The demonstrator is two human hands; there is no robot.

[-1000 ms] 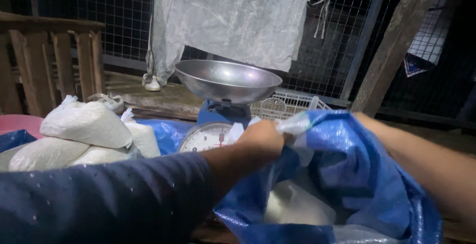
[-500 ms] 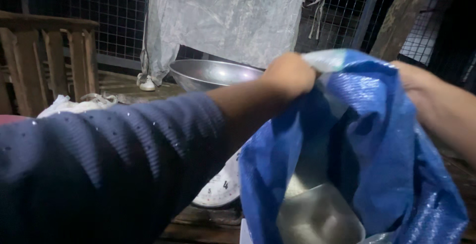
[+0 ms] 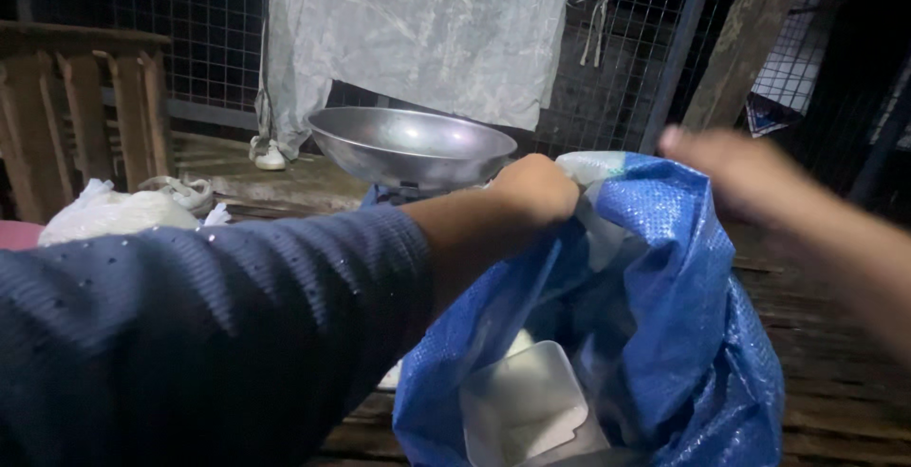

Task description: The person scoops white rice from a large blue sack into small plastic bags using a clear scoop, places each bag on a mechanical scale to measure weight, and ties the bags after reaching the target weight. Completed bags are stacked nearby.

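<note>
Sack [image 3: 664, 334] of blue woven plastic stands open on the wooden counter [image 3: 835, 401], w/ a white square tub [image 3: 527, 410] inside holding what looks like white powder or grain. Left hand [image 3: 536, 190] is fisted tight on the sack's rim, pulling it up. Right hand [image 3: 731, 168] is blurred just above the rim, can't tell its grip. Steel scale pan [image 3: 408, 144] behind looks empty; tied white bags [image 3: 114, 213] lie at left.
</note>
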